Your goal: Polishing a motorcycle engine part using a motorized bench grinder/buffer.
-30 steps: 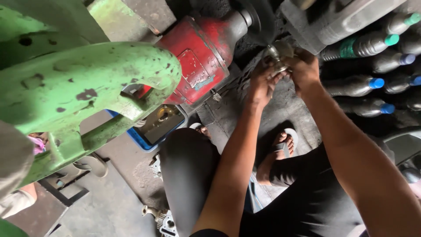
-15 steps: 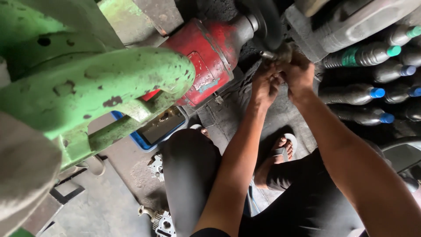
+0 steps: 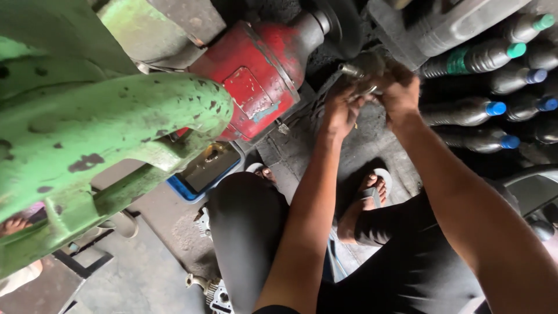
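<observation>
Both my hands reach up to a small metal part held near a dark wheel on the end of a red motor. My left hand grips the part from below and my right hand closes over it from the right. The part is partly hidden by my fingers and blurred. My knees and sandalled foot show below my arms.
A large chipped green machine casting fills the left. Rows of dark bottles with blue and green caps lie at the right. A blue tray sits under the motor. Metal parts lie on the concrete floor.
The view has shifted slightly; my hands stay together on the metal part by the wheel, with small shifts in grip.
</observation>
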